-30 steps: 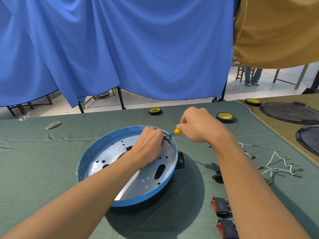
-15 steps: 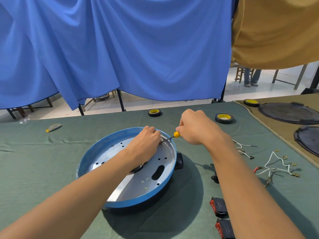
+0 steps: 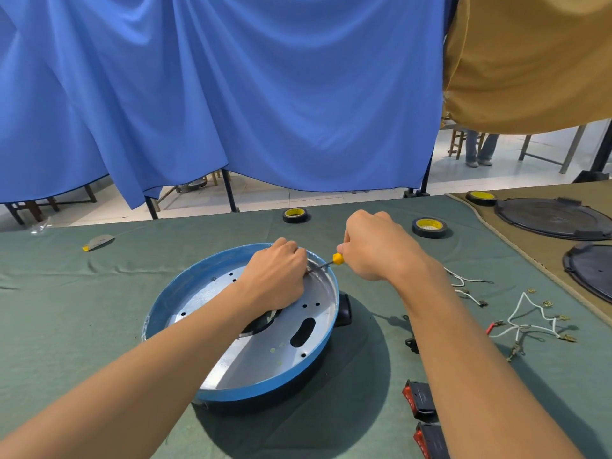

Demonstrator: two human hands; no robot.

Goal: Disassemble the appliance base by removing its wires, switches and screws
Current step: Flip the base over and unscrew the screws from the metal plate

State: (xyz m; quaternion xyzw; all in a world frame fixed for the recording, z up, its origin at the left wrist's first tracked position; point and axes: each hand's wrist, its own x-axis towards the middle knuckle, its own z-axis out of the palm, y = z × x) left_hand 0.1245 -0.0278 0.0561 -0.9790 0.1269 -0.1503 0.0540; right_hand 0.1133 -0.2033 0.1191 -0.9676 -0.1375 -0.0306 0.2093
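Green cloth (image 3: 66, 326), blue base (image 3: 184, 277), curtain (image 3: 231, 94), perhaps stools (image 3: 458, 142)

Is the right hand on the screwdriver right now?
Touching. Head view: right hand is curled round the screwdriver, yellow handle emerging from the fist.

The round appliance base (image 3: 265, 390), blue-rimmed around a perforated silver plate, sits open side up on green cloth (image 3: 66, 326), with loose white wires (image 3: 526, 326) and two red rocker switches (image 3: 419, 399) lying to its right, and small pale specks (image 3: 272, 350) on the plate that may be screws.
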